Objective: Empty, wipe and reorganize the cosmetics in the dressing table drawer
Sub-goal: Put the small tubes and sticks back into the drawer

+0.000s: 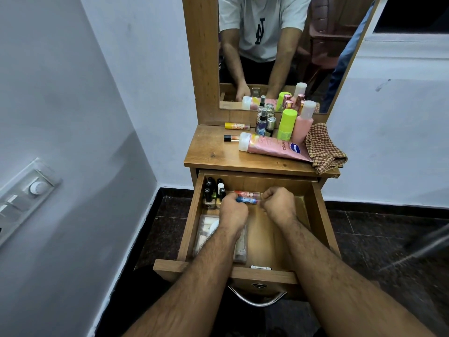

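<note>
Wooden dressing table [209, 154] w/ tall mirror [279, 45] at its back edge; the mirror shows the person's white T-shirt and both forearms. Below the surface the drawer [313, 215] is pulled fully out, metal handle [257, 301] on its front.

On the surface, right side: checked cloth [324, 149] bunched at the right edge, hanging a bit over the front right corner. Pink lotion tube [274, 148] lies on its side just left of the cloth, cap toward the middle. Behind it stand a pink bottle [303, 125] and a lime-green bottle [286, 125], touching each other; small spray bottles [263, 120] just left of those, near the back edge. A yellow tube [237, 126] lies near the back edge, left of centre, and a black-capped tube [232, 138] lies in front of it.

In the drawer: clear plastic box [206, 229] at front left, partly under the left forearm. Nail polish bottles [213, 190] stand in the back left corner. Two lip balm sticks lie along the back wall, a red lip balm [245, 193] behind a blue lip balm [250, 200], touching.

Left hand [233, 211] and right hand [279, 203] are both over the drawer's back half, fingers curled, grip clamped on the blue lip balm, one hand at each end.
</note>
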`<state>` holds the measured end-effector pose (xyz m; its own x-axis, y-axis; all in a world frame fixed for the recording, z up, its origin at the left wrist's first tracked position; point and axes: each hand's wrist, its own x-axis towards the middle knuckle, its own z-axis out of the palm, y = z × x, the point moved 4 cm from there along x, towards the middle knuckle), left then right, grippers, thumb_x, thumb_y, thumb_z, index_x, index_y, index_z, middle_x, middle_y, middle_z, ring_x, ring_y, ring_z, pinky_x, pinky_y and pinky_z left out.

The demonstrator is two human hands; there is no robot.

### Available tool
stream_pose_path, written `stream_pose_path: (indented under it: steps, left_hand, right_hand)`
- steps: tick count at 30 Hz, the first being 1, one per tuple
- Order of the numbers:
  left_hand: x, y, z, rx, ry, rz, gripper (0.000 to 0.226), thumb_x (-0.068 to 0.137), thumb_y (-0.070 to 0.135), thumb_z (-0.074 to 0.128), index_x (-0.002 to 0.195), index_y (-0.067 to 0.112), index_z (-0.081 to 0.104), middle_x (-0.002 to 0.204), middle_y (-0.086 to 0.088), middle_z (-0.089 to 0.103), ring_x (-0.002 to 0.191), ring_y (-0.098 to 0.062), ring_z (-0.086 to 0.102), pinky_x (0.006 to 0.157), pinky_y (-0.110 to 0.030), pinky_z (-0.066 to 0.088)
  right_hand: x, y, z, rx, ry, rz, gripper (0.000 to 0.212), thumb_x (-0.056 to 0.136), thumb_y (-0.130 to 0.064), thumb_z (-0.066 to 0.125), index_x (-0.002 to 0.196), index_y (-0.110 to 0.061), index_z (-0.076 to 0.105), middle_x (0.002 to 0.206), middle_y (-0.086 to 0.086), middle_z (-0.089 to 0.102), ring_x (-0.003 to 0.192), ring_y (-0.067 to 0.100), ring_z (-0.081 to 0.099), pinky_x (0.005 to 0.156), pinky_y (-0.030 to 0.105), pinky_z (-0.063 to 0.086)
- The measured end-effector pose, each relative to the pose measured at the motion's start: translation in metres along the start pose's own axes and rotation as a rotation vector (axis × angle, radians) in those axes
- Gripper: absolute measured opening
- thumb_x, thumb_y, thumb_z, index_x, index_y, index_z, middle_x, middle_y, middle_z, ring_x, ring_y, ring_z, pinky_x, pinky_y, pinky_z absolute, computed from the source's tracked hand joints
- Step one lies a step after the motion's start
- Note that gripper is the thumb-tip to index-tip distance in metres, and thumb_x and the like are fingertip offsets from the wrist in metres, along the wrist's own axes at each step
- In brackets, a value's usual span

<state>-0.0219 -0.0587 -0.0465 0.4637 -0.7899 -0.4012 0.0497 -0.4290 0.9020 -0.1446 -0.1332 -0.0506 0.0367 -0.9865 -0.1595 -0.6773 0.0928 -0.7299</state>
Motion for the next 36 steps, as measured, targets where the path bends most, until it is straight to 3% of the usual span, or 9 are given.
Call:
stream_pose_path:
  steps: [7, 11, 14, 17, 23, 27, 36]
  left_hand:
    - [-0.005, 0.007, -0.002, 0.157, 0.026, 0.112, 0.054, 0.090, -0.005, 0.047, 0.140, 0.014, 0.051, 0.126, -0.007, 0.060, 0.109, -0.026, 0.061, 0.093, -0.044, 0.055]
    - [-0.010, 0.010, -0.002, 0.173, 0.019, 0.114, 0.050, 0.089, -0.007, 0.047, 0.134, 0.013, 0.056, 0.112, -0.003, 0.062, 0.103, -0.026, 0.062, 0.087, -0.039, 0.056]
    - [-0.013, 0.012, -0.001, 0.198, 0.014, 0.122, 0.049, 0.091, -0.007, 0.046, 0.136, 0.011, 0.054, 0.110, 0.000, 0.057, 0.106, -0.026, 0.061, 0.090, -0.040, 0.055]
    - [-0.014, 0.011, -0.001, 0.202, 0.002, 0.107, 0.051, 0.091, -0.008, 0.047, 0.137, 0.013, 0.054, 0.105, 0.002, 0.055, 0.104, -0.026, 0.062, 0.080, -0.032, 0.053]
    - [-0.013, 0.009, -0.002, 0.183, -0.018, 0.087, 0.054, 0.089, -0.009, 0.047, 0.138, 0.014, 0.054, 0.117, -0.002, 0.060, 0.106, -0.026, 0.062, 0.082, -0.034, 0.053]
    - [-0.012, 0.008, -0.002, 0.164, -0.022, 0.086, 0.054, 0.089, -0.010, 0.046, 0.137, 0.015, 0.054, 0.116, -0.001, 0.060, 0.103, -0.026, 0.063, 0.071, -0.029, 0.050]
    - [-0.010, 0.005, -0.003, 0.168, -0.028, 0.078, 0.058, 0.088, -0.012, 0.047, 0.138, 0.017, 0.054, 0.119, -0.004, 0.062, 0.105, -0.027, 0.063, 0.076, -0.033, 0.053]
  right_hand:
    - [-0.004, -0.004, -0.006, -0.022, 0.011, -0.021, 0.022, 0.081, -0.005, 0.074, 0.072, -0.022, 0.064, 0.080, -0.002, 0.068, 0.080, 0.015, 0.067, 0.075, 0.034, 0.060]
    - [-0.009, -0.006, -0.007, -0.038, -0.016, -0.023, 0.020, 0.080, -0.006, 0.075, 0.073, -0.021, 0.064, 0.082, -0.003, 0.068, 0.082, 0.013, 0.065, 0.071, 0.029, 0.056]
    - [-0.010, -0.007, -0.008, -0.048, -0.019, -0.013, 0.021, 0.080, -0.006, 0.075, 0.073, -0.021, 0.063, 0.083, -0.003, 0.067, 0.084, 0.013, 0.064, 0.069, 0.026, 0.052]
    - [-0.011, -0.007, -0.008, -0.050, -0.016, -0.006, 0.020, 0.081, -0.004, 0.074, 0.074, -0.021, 0.064, 0.083, -0.003, 0.066, 0.084, 0.013, 0.063, 0.071, 0.027, 0.053]
    - [-0.011, -0.005, -0.008, -0.047, -0.013, -0.006, 0.021, 0.081, -0.004, 0.073, 0.073, -0.021, 0.063, 0.081, -0.003, 0.065, 0.084, 0.014, 0.063, 0.074, 0.031, 0.056]
    - [-0.011, -0.005, -0.008, -0.049, -0.009, 0.002, 0.021, 0.081, -0.004, 0.074, 0.073, -0.021, 0.063, 0.082, -0.002, 0.067, 0.084, 0.015, 0.065, 0.077, 0.034, 0.058]
    - [-0.014, -0.006, -0.010, -0.033, -0.023, 0.009, 0.022, 0.081, -0.003, 0.072, 0.074, -0.021, 0.061, 0.083, 0.000, 0.066, 0.085, 0.017, 0.065, 0.069, 0.028, 0.053]
